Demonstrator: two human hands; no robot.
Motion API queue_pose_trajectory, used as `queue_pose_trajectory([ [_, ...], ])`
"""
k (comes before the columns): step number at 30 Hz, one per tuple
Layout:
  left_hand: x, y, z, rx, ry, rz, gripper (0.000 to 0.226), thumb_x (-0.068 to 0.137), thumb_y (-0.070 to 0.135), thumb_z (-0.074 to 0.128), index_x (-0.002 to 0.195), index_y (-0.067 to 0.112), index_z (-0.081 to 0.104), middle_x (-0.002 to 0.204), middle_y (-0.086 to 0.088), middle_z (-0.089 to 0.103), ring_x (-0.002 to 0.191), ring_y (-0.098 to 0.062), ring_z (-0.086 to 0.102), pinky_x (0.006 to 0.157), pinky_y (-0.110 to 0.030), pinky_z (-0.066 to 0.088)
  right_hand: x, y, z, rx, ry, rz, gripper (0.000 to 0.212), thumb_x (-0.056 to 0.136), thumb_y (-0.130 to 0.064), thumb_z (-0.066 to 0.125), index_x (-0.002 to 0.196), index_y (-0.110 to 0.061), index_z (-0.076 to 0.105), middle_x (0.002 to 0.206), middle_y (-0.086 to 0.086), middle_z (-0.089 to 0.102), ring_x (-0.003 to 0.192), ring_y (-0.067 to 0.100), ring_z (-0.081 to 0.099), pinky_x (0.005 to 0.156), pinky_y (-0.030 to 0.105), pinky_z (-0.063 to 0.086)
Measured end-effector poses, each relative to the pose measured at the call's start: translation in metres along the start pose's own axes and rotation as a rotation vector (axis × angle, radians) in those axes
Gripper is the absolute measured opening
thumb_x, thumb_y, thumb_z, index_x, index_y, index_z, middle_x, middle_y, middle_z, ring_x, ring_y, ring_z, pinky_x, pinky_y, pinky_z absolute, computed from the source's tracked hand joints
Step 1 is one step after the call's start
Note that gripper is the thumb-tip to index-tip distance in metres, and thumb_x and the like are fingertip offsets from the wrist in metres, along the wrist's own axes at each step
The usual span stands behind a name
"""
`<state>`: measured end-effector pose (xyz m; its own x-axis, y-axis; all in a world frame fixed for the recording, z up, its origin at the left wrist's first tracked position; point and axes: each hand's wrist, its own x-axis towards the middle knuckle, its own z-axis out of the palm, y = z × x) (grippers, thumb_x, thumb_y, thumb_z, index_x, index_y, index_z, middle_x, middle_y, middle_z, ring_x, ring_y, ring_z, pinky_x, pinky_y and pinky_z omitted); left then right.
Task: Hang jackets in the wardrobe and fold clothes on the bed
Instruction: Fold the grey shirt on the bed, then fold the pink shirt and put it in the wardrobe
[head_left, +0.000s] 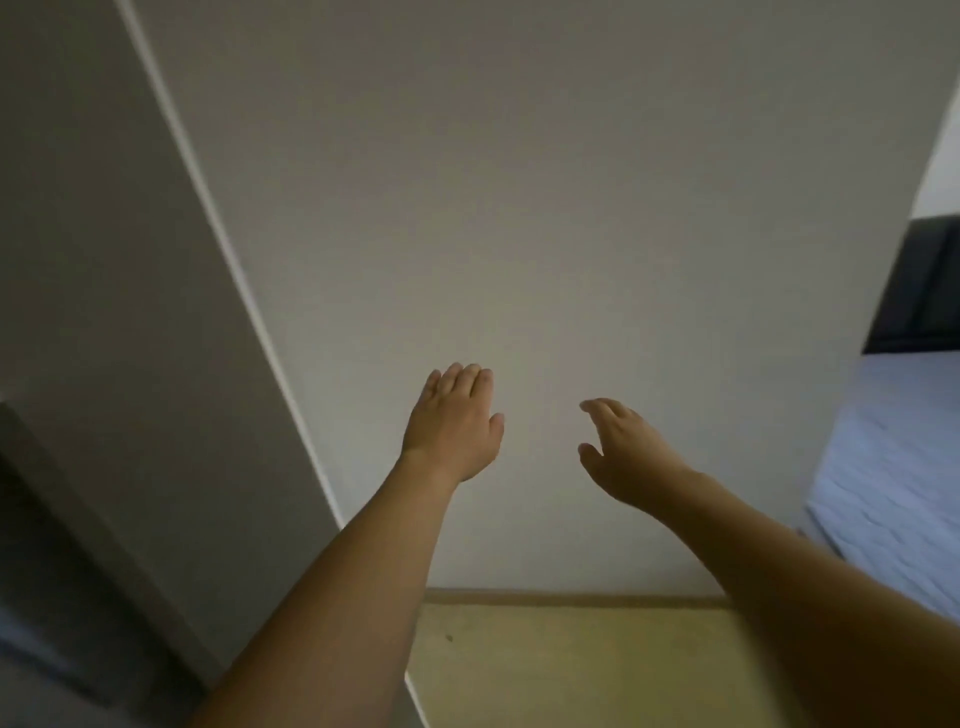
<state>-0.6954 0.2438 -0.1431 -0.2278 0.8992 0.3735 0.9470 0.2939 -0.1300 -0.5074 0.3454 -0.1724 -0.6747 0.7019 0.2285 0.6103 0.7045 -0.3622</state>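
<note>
Plain pale wall (571, 208) fills most of the view, and everything else sits around it. To the wall's left stands a tall grey panel (104, 260), apparently the wardrobe's side or door, though which one cannot be told; a thin white edge strip (228, 260) runs slantwise where panel and wall meet. Below the wall lies a yellowish floor (571, 670), with a low skirting strip (571, 597) along the foot of the wall. To the wall's right, the bed (898, 467) shows as a blue-grey quilted surface, with a dark headboard (919, 291) behind it.

Both bare forearms reach up in front of the wall. The left hand (452, 426) is seen from the back, fingers straight and close together, thumb out to the side, holding nothing. Whether its fingertips touch the wall cannot be told. The right hand (623, 452) is near it, a little lower against the wall, fingers loosely extended and slightly bent, thumb spread apart from them, also holding nothing.

No jackets or clothes show; the lower left corner, beneath the grey panel, is dark and blurred.
</note>
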Motion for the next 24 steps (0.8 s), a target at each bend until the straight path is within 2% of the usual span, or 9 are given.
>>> queue_pose_trajectory([
  [7,0.07,0.157,0.03,-0.099,-0.037,0.137,0.057,0.099,0.036,0.032,0.148,0.007,0.026,0.155,-0.009,0.028,0.145,-0.026,0.02,0.121,-0.043,0.011,-0.047,0.153,-0.046,-0.008,0.036,0.179,0.056,0.096,-0.025,0.048,0.147,-0.011,0.03,0.152,0.007,0.034,0.137,0.026,0.035,0.113,0.037,0.03],
  [10,0.094,0.225,0.049,-0.163,-0.034,0.138,0.057,0.098,0.036,0.034,0.147,0.006,0.027,0.154,-0.01,0.03,0.143,-0.027,0.022,0.12,-0.043,0.013,-0.073,0.219,-0.06,-0.031,0.033,0.255,0.057,0.096,-0.027,0.049,0.148,-0.013,0.029,0.152,0.006,0.033,0.136,0.026,0.037,0.112,0.038,0.033],
  [18,0.133,0.47,0.067,-0.235,-0.088,0.267,0.061,0.098,0.041,0.035,0.15,0.01,0.025,0.156,-0.01,0.029,0.144,-0.026,0.022,0.12,-0.043,0.011,-0.16,0.419,-0.136,-0.025,0.055,0.39,0.057,0.096,-0.025,0.05,0.149,-0.013,0.028,0.153,0.006,0.032,0.136,0.025,0.037,0.111,0.037,0.034],
  [24,0.134,0.635,0.076,-0.202,-0.216,0.303,0.059,0.098,0.041,0.037,0.149,0.013,0.026,0.155,-0.008,0.03,0.144,-0.024,0.024,0.121,-0.044,0.01,-0.23,0.572,-0.188,0.023,-0.067,0.462,0.058,0.097,-0.026,0.048,0.149,-0.012,0.026,0.154,0.007,0.03,0.136,0.026,0.037,0.11,0.035,0.033],
])
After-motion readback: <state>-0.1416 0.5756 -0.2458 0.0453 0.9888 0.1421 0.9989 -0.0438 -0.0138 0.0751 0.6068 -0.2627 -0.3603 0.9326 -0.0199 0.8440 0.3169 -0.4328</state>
